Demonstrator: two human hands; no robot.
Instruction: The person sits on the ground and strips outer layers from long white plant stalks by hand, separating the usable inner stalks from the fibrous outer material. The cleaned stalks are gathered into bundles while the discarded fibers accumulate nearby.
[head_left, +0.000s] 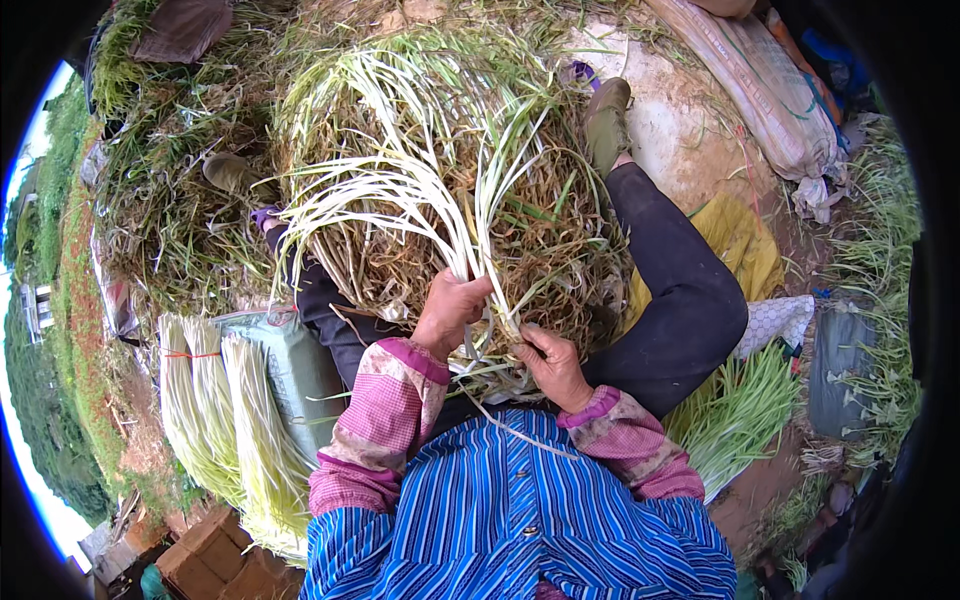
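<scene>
My left hand (450, 307) is closed around a small bunch of pale blanched stalks (442, 199), which look like garlic chives. Their long leaves fan out away from me to the upper left. Just right of it, my right hand (555, 367) pinches the lower end of a greener-tipped stalk (501, 292) between thumb and fingertips. The upper part of that stalk passes beside the left thumb. Beneath both hands spreads a heap of withered brown and green leaves (547, 247) between the legs. Loose peeled strips (480, 367) hang near my lap.
Bundles of pale stalks (199, 405), some bound with red string, lean at the left against a grey-green wrapped block (300, 375). Green stalks (742, 412) lie at the right. A yellow sheet (731, 240) and a long woven sack (772, 90) lie beyond the right leg.
</scene>
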